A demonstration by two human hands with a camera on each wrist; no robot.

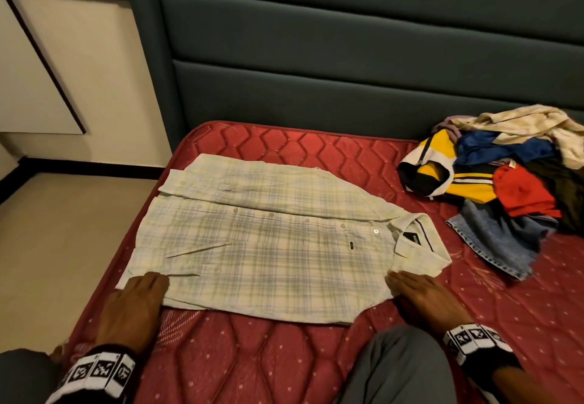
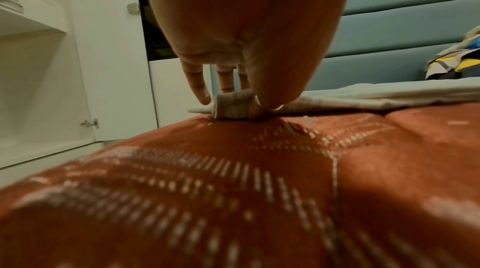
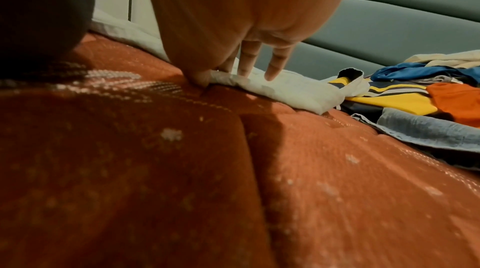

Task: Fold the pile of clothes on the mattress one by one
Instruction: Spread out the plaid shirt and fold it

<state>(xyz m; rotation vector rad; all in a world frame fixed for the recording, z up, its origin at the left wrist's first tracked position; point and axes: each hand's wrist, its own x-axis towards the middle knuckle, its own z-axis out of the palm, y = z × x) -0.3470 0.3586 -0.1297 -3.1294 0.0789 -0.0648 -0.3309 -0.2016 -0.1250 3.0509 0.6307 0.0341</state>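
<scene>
A pale plaid button shirt lies flat on the red mattress, collar to the right, with its far side folded in. My left hand is at the near hem corner; in the left wrist view the left hand pinches the shirt's edge between thumb and fingers. My right hand is at the near shoulder; in the right wrist view its thumb tucks under the shirt's edge while the fingers lie on top. The pile of unfolded clothes lies at the right.
A padded teal headboard stands behind the mattress. The mattress's left edge drops to a beige floor. A white cabinet stands open to the left. My grey-trousered knee rests on the mattress near the right hand.
</scene>
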